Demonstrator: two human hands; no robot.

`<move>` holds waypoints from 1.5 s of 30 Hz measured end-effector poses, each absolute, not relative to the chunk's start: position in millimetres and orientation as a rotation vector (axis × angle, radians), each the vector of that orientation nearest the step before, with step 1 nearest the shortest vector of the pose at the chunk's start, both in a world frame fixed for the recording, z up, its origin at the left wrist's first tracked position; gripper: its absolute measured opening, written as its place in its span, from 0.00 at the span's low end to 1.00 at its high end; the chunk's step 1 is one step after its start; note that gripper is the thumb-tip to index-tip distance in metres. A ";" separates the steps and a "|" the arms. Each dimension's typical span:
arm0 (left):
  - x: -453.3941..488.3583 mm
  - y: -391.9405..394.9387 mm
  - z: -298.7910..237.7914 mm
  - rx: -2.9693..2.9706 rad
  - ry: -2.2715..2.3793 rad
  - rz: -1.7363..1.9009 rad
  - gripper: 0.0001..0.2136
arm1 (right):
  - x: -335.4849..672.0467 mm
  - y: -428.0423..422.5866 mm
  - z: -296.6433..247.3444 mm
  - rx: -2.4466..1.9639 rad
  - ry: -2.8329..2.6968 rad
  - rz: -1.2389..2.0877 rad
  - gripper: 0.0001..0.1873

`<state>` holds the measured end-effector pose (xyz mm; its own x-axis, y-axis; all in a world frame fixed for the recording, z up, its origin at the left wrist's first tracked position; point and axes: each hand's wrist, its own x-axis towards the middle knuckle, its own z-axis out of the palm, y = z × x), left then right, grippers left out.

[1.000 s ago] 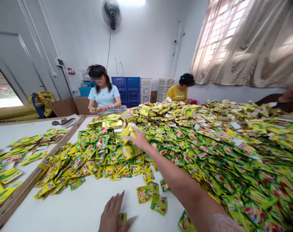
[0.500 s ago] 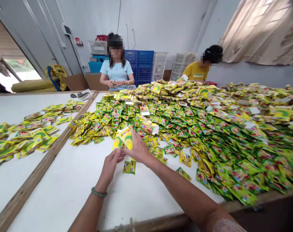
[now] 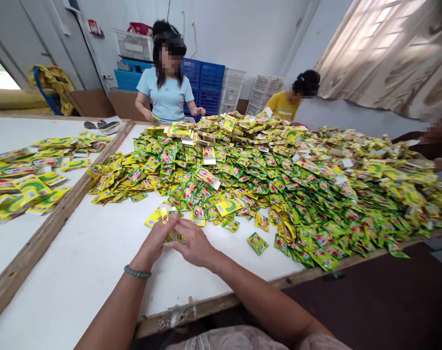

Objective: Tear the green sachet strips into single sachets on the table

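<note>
Low over the white table (image 3: 97,262), my two hands are together. My left hand (image 3: 153,241) is closed around a small yellow carton (image 3: 166,214) whose white flap stands up at the top. My right hand (image 3: 196,243) meets it, fingers bent around a green sachet (image 3: 176,236) that shows between the palms. How far the sachet is inside the carton is hidden by my fingers. Just beyond the left hand lies another yellow carton (image 3: 152,218). One more carton (image 3: 198,218) rests past the right fingertips, at the edge of the sachet pile (image 3: 243,180).
Flat cartons (image 3: 279,131) are heaped on the pile's far side. A wooden strip (image 3: 57,218) divides the table; more cartons (image 3: 31,182) lie left of it. Co-workers in blue (image 3: 166,97) and yellow (image 3: 282,104) stand behind the pile; another person's arm (image 3: 435,138) shows at right.
My view has tilted down and shifted right. My right hand has left the pair of cartons and come back toward me, gripping a green sachet. The co-worker in blue has spread their hands apart.
</note>
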<state>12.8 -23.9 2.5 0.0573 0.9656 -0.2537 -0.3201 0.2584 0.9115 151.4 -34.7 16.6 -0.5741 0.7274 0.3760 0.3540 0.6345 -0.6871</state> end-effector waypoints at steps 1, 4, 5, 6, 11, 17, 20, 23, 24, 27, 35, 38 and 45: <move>12.3 -24.8 4.1 0.758 1.012 1.115 0.15 | 154.9 -33.3 17.2 -0.813 -2.207 0.744 0.20; 9.8 -24.4 5.1 0.649 0.945 1.101 0.15 | 176.5 -24.8 13.4 -0.904 -2.177 0.684 0.18; 9.2 -23.5 4.6 0.615 0.965 1.119 0.15 | 185.7 -20.7 10.6 -0.992 -2.171 0.623 0.19; 8.8 -22.6 3.9 0.582 0.993 1.138 0.16 | 194.3 -16.1 7.4 -1.088 -2.195 0.549 0.21; 8.3 -19.5 0.4 0.509 1.041 1.158 0.15 | 211.5 6.6 -5.3 -1.280 -2.549 0.280 0.35; 7.2 -21.1 -1.7 0.622 0.948 1.095 0.19 | 210.1 20.6 -5.6 -1.244 -2.573 0.328 0.20; 14.8 -25.3 -2.6 0.748 0.924 1.033 0.21 | 218.6 16.5 -11.2 -1.208 -2.439 0.443 0.18; 24.6 -30.0 -5.5 0.854 0.964 0.967 0.21 | 227.8 8.2 -19.9 -1.344 -2.062 0.674 0.16; 26.8 -31.1 -6.6 0.874 0.980 0.939 0.21 | 230.2 5.6 -21.8 -1.382 -1.926 0.787 0.16; 28.5 -32.1 -8.8 0.934 1.024 0.857 0.20 | 234.7 0.5 -21.0 -1.323 -1.586 1.203 0.22; 21.9 -31.2 -1.8 1.043 0.996 0.816 0.19 | 236.1 0.9 -1.3 -1.111 -1.537 1.687 0.18; 25.1 -32.1 -1.3 1.067 0.983 0.796 0.19 | 231.8 -2.9 -2.0 -1.140 -1.473 1.533 0.19; 29.7 -32.5 -2.2 1.008 0.960 0.772 0.18 | 214.5 -9.9 -12.0 -1.196 -1.255 1.291 0.16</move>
<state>29.7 -32.5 -2.2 0.3881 0.8750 -0.2893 -0.0947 0.3501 0.9319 214.5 -9.9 -12.0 -0.0803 0.9963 -0.0319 0.0043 -0.0316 -0.9995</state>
